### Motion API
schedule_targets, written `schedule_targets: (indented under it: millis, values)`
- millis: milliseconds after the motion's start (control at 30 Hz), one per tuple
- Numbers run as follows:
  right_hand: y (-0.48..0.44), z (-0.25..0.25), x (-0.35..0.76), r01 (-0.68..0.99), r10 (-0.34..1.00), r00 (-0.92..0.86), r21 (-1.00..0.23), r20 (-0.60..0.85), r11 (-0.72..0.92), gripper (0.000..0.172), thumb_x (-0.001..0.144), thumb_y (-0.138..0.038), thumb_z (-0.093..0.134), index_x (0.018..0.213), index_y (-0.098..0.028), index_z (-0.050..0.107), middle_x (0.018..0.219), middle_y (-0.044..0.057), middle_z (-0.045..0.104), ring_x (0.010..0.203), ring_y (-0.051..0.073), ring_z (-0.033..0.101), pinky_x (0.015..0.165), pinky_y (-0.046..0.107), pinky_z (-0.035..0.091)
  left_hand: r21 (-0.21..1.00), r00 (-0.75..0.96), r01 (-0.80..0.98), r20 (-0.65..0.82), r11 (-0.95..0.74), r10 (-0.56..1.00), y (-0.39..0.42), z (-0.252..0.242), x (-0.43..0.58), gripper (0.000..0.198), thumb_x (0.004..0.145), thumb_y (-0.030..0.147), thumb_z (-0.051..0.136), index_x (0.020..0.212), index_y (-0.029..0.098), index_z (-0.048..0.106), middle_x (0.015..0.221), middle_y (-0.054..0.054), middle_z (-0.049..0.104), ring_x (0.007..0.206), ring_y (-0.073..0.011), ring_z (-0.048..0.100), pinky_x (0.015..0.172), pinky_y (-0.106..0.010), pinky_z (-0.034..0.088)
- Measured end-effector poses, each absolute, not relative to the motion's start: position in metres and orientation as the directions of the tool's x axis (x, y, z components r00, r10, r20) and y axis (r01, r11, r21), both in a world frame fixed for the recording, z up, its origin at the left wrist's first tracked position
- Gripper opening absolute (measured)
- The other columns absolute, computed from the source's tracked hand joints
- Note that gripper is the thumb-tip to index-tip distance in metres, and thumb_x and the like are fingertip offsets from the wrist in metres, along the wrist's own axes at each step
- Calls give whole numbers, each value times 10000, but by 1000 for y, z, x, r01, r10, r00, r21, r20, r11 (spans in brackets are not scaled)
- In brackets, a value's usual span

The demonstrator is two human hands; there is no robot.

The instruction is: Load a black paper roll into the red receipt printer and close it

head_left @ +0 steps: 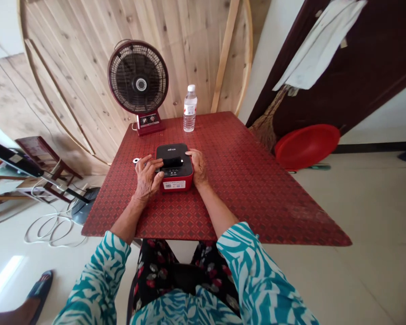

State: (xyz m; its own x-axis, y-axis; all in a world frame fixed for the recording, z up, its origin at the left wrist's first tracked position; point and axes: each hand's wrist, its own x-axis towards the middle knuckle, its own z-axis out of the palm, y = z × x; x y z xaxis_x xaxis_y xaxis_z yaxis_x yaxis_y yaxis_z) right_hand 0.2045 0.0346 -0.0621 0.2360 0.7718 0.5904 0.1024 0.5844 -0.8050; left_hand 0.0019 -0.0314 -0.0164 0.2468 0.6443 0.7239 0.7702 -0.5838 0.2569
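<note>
red-and-black box device (174, 169) sits on the counter (257, 203), in front of the person and between both hands. nearest it, teal-and-white patterned sleeves (253, 275) run toward it from the bottom of the view. the left hand (146, 178) lies open beside the device, its spread fingers (151, 165) reaching onto the device's black top, next to a black rectangular piece (172, 162) lying there. the right hand (198, 168) is cupped over the device's right edge; whether it grips, i cannot tell. a small white disc (136, 160) lies just past the left hand, to the device's left. farther beyond the device stand a water bottle (190, 109) and a dark red desk fan (138, 81), with a red plastic basin (306, 146) on the floor off to the right.
</note>
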Motion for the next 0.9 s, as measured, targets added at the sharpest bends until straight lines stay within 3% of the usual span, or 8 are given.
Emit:
schedule_targets:
  millis: [133,233,433,633,900]
  values:
    - [36,-63,202,112,759,234,-793,607,599,531,915,-671,331,907,-270,679,1041,61,672,1105,229,600,1054,436,456,275,219,782,719,-559,660,-33,-19,4,475,995,496,322,1101,215,691,1164,-88,719,1275,-267,477,1134,-489,248]
    - [32,-64,200,74,780,237,-811,580,580,556,912,-682,316,951,-266,684,1059,69,687,1106,228,612,1074,438,449,300,190,766,739,-568,647,-34,-20,4,544,999,529,273,1152,197,677,1207,-106,700,1291,-266,476,1130,-481,277]
    - [24,-73,202,-61,906,273,-934,323,351,662,842,-731,413,1276,-258,575,1274,95,658,1195,246,599,1095,479,436,397,-87,742,856,-540,510,-32,-18,-9,557,1004,521,293,1291,149,591,1360,-157,592,1342,-258,455,1145,-455,298]
    - [28,-79,203,-46,915,285,-950,284,309,592,829,-701,444,1115,-236,673,1172,103,716,1160,265,625,1052,485,458,556,-113,643,749,-527,652,-32,-19,-14,398,970,466,453,1143,178,666,1100,-115,697,1055,-218,635,956,-369,478]
    - [37,-91,203,-26,904,296,-944,307,329,458,859,-592,472,1069,-254,697,1143,65,735,1111,240,649,1035,457,465,760,-122,376,608,-530,785,-29,-25,-3,330,900,417,590,1127,190,666,839,-34,678,701,-125,623,672,-243,501]
